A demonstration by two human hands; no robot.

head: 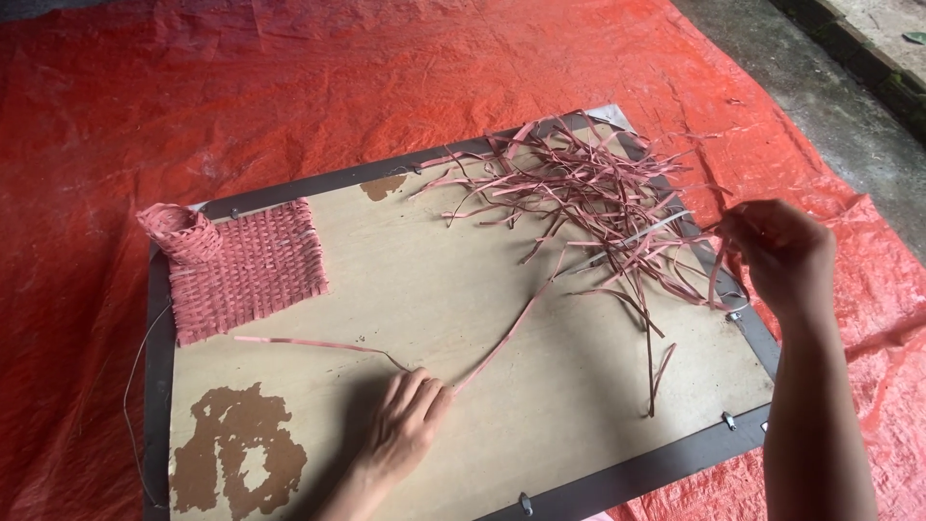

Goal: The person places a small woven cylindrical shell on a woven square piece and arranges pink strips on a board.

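Left hand (405,425) pressed palm-down on the board (540,405), fingers closed flat over a long pink strip (506,333); pinned rather than pinched, as far as can be told. Strip bent under the fingers: one arm running left toward the woven mat (246,270), the other rising right into the loose pile (598,207).

Right hand (776,251) raised above the board's right edge, fingertips drawn together on a thin pink strip end (719,275) hanging down from them; exact pinch hard to make out, fingers curled toward the camera.

Woven mat at the board's upper left: flat, pink, plain over-under weave, ragged strip ends along its sides, its upper left corner rolled into a small cylinder (178,232).

Loose pile at the upper right: narrow, flat, papery-looking pink strips, tangled, some curling over the frame (637,473).

Board pale, smooth, plywood-like, with two brown patches of peeled surface, one large at lower left (241,449), one small near the top (384,185). Dark grey frame around it, small metal clips (730,420) along the right and lower edges. Thin wire (130,386) trailing off the left side.

Beneath everything, a crinkled, shiny red-orange tarp (289,87); grey concrete (830,106) at upper right. Both forearms cut off by the lower edge. No labels or packages in view.
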